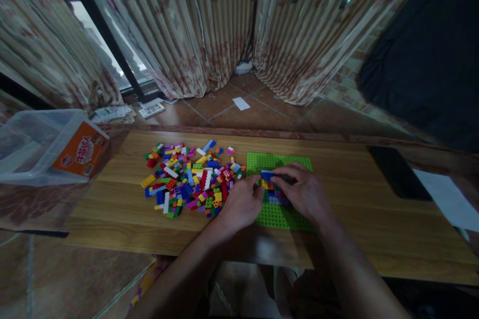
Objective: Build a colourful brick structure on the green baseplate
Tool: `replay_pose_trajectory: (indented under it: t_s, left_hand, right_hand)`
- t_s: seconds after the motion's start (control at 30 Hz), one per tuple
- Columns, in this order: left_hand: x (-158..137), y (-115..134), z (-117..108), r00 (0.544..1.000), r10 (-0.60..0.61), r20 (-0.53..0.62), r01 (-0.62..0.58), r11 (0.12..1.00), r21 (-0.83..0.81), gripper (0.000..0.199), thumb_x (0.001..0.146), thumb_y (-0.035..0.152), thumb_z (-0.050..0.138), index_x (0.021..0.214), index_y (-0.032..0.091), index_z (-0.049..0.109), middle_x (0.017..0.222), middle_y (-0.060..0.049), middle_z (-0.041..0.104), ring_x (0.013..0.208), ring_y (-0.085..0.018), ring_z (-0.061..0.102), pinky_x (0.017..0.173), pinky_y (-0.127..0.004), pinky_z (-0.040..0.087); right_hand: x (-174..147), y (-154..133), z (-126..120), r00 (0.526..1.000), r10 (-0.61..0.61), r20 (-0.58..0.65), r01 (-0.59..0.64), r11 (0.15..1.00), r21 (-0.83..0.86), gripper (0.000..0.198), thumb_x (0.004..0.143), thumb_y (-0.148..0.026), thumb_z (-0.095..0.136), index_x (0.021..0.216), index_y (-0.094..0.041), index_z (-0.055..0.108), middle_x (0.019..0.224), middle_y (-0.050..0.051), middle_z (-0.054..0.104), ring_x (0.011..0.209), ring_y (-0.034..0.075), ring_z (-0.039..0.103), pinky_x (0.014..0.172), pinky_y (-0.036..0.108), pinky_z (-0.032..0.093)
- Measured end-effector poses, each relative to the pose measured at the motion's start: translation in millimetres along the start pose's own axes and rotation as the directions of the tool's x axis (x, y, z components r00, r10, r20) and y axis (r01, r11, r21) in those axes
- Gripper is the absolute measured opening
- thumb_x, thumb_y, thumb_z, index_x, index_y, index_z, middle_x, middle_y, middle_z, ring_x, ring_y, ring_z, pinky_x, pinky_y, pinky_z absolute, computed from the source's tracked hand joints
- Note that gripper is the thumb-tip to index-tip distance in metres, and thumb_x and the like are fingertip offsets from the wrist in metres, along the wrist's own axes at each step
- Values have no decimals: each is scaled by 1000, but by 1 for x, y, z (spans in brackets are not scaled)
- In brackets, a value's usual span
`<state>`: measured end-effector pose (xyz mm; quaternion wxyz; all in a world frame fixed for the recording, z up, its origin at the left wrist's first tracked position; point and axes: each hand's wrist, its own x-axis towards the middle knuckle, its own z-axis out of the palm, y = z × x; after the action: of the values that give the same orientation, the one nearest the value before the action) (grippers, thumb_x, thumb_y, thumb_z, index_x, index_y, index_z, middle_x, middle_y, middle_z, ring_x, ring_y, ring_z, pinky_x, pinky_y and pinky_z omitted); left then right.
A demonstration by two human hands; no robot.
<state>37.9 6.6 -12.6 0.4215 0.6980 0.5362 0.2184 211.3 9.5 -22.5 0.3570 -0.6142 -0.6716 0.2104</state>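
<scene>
Pinching blue brick (267,175) by its right end: right hand (300,187), thumb and finger nearly closed. Left hand (244,201) curled just beside, can't tell if gripping. Brick is at far edge of built bricks (276,200), over green baseplate (258,160). Probably light, stiff, slightly slick, sturdy; best held by side walls.

The bare left forearm (190,259) slanted up from the lower left to a curled bare left hand (244,202) near the frame's centre; from the lower right, the bare right forearm (344,244) led to a bare right hand (304,187), fingertips drawn together, pointing left.
</scene>
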Motion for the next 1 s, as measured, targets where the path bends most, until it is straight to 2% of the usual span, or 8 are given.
replay_pose_trajectory:
  t_s: [0.13, 0.3, 0.47, 0.67, 0.9, 1.0]
  left_hand:
    - [0, 0, 1, 1000, -8, -2, 8, 1000, 20, 39, 88, 24, 46, 121, 12, 63, 93, -11, 73, 82, -22, 68, 78, -33, 50]
    - [0, 0, 0, 1000, 7, 10, -8, 999, 44, 35, 87, 21, 45, 115, 14, 66, 91, -10, 73, 84, -23, 67, 79, -34, 50]
    - [1, -2, 0, 1000, 9, 14, -10, 999, 45, 34, 87, 22, 45, 114, 15, 65, 91, -10, 73, 82, -23, 67, 78, -34, 50]
    - [0, 1, 0, 1000, 7, 25, -9, 997, 74, 33, 87, 20, 44, 114, 16, 64, 89, -8, 72, 81, -22, 67, 76, -33, 50]
    - [-1, 4, 2, 999, -27, 32, 23, 992, 121, 38, 88, 21, 42, 121, 16, 61, 101, -11, 72, 92, -24, 67, 84, -36, 50]
    - [-1, 3, 3, 999, -24, 28, 19, 989, 148, 37, 88, 21, 42, 119, 15, 61, 97, -11, 72, 89, -24, 67, 84, -36, 51]
  right_hand:
    - [1, 2, 3, 1000, -19, -3, 19, 1000, -11, 14, 81, -35, 64, 83, -28, 75, 90, 3, 64, 87, 20, 61, 80, 38, 49]
    - [3, 4, 11, 999, -26, 23, 26, 1000, -2, 13, 81, -32, 64, 78, -26, 75, 88, 3, 63, 83, 18, 61, 78, 36, 47]
    - [3, 4, 15, 1000, 21, -1, -21, 1000, -2, 12, 79, -33, 66, 77, -26, 75, 86, 2, 62, 82, 18, 61, 78, 36, 46]
    - [2, 4, 18, 998, 16, -60, -21, 996, -86, 14, 79, -37, 66, 76, -27, 76, 87, 4, 63, 88, 22, 58, 83, 40, 45]
    - [3, 6, 18, 999, 2, -36, -7, 993, -118, 17, 81, -38, 64, 76, -27, 76, 84, 5, 64, 86, 23, 57, 84, 42, 45]
    - [2, 4, 18, 999, -1, -35, -4, 990, -144, 14, 81, -35, 66, 76, -27, 76, 82, 5, 64, 84, 23, 57, 84, 42, 44]
